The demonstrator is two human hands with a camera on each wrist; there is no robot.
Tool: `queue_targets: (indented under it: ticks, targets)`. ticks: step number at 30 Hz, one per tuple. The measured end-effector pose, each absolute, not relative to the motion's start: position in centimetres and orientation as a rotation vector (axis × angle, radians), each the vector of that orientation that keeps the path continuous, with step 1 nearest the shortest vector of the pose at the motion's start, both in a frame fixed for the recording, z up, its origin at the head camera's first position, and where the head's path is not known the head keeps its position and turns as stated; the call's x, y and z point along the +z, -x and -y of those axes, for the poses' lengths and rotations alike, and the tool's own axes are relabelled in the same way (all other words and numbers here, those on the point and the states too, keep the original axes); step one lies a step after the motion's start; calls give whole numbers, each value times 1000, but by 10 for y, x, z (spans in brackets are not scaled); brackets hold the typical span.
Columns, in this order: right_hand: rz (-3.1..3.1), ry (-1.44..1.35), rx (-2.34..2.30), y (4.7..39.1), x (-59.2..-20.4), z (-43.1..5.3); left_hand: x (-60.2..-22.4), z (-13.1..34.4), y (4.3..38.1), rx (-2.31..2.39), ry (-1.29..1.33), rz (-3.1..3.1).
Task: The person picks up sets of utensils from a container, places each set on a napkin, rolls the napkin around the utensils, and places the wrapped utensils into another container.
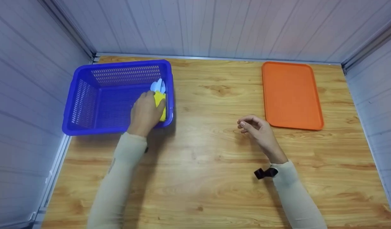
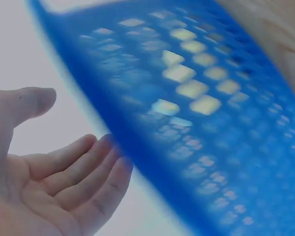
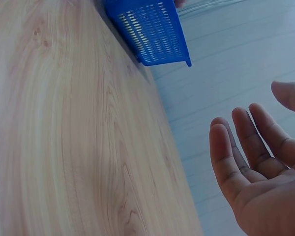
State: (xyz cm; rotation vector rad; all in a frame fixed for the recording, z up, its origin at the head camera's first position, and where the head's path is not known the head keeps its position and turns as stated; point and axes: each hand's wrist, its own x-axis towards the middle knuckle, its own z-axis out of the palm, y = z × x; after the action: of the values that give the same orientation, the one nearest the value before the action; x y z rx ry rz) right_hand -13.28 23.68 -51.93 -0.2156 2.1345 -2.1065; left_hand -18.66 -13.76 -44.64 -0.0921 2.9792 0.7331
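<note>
My left hand (image 1: 146,111) reaches over the near right part of a blue plastic basket (image 1: 119,63), close above a yellow object (image 1: 159,97) whose kind I cannot tell. In the left wrist view that hand (image 2: 64,191) has its thumb well apart from loosely bent fingers, and nothing shows between them. Pale blue cutlery (image 1: 158,86), a spoon and a fork among it, lies beside the yellow object along the basket's right wall. My right hand (image 1: 260,132) hovers over the table, fingers relaxed and holding nothing, near the lower left corner of an orange tray (image 1: 290,95).
The wooden table (image 1: 208,165) carries the basket at the back left and the tray at the back right. Pale panel walls (image 1: 198,28) enclose it at the back and both sides. A small black device (image 1: 265,173) sits at my right wrist.
</note>
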Motion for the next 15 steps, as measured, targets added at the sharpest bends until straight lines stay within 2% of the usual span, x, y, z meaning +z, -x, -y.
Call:
queue_targets:
  ticks: [4, 10, 15]
  targets:
    - [-2153, 187, -2097, 129, -518, -240, -443, 111, 156, 902, -66, -3138]
    - [-2176, 152, -2091, 122, -519, -245, -465, 67, 102, 1079, -459, -3282]
    - [-2147, 173, -2129, 113, -521, -247, -477, 47, 72, 1113, -534, -3303]
